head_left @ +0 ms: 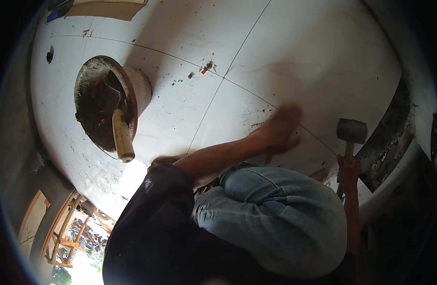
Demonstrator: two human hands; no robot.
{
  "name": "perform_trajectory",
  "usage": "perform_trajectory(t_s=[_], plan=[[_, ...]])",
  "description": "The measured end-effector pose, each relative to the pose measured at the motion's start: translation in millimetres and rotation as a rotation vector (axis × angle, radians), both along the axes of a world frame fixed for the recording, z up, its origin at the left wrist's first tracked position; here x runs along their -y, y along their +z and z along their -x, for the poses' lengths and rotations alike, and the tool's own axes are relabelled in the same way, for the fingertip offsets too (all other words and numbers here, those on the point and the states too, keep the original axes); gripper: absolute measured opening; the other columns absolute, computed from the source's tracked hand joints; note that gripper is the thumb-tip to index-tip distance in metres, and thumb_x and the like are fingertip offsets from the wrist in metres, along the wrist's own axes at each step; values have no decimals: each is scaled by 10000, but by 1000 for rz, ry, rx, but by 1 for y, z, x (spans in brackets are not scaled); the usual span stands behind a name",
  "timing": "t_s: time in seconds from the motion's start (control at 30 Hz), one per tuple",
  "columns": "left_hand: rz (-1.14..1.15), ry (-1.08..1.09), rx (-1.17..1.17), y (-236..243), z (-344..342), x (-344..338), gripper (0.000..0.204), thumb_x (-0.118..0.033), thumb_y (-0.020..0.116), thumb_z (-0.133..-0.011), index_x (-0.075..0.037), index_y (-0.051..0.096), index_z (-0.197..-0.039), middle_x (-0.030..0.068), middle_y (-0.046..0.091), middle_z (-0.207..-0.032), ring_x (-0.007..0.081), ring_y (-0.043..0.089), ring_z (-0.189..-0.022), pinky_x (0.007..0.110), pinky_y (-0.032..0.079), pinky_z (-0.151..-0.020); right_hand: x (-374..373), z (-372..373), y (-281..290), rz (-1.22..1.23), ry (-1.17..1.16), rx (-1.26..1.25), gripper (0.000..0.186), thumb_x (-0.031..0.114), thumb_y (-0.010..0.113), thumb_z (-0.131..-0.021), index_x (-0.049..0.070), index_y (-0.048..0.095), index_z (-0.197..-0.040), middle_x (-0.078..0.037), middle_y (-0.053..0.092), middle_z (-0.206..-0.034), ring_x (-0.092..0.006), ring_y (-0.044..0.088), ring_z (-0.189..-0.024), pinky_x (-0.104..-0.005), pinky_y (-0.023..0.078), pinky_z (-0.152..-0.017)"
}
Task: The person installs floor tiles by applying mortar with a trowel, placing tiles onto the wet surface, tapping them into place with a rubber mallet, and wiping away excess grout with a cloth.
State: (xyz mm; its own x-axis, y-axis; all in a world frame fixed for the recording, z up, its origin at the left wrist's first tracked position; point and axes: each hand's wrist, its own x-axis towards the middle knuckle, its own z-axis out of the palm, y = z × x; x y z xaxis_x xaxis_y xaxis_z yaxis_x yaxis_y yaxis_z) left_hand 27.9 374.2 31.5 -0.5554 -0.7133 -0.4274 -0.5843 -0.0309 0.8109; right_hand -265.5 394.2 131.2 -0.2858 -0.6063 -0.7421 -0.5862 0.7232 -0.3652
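A mallet with a dark, blocky head [351, 130] and a wooden handle is upright in the picture at the right. My right hand [348, 170] is wrapped round its handle, below the head. To the left, my left hand [284, 127] hovers over or touches the large white floor tiles [318, 52], close to a joint line; motion smears its fingers, and I cannot tell whether it touches the tile. Both forearms are bare, and my bent knee in blue jeans lies between them.
A bucket [141, 90] with dark mortar stands at the left, a trowel [123, 135] resting in it with its wooden handle over the rim. Grey crumbs and a small red piece [204, 71] lie along the joint. Rough, uncovered ground [387, 142] borders the tiles at right.
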Motion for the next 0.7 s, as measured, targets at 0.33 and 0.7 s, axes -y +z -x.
perform_trajectory(t_s=[0.33, 0.7], plan=[[417, 434, 548, -37, -57, -18, 753, -359, 535, -894, 36, 217, -1451, 305, 81, -1525, 413, 9, -1443, 598, 6, -1123, -30, 3, 1, 27, -205, -72, 334, 332, 659, -873, 20, 542, -884, 0, 481, -575, -85, 454, -431, -258, 367, -396], [485, 158, -74, -35, -29, -39, 659, -276, 573, -888, -2, 323, -1432, 254, 305, -1478, 398, 273, -1386, 516, 198, -1134, 8, -29, 4, 141, -99, -29, 329, 315, 679, -850, -7, 606, -847, -34, 579, -665, -110, 525, -574, -287, 434, -539]])
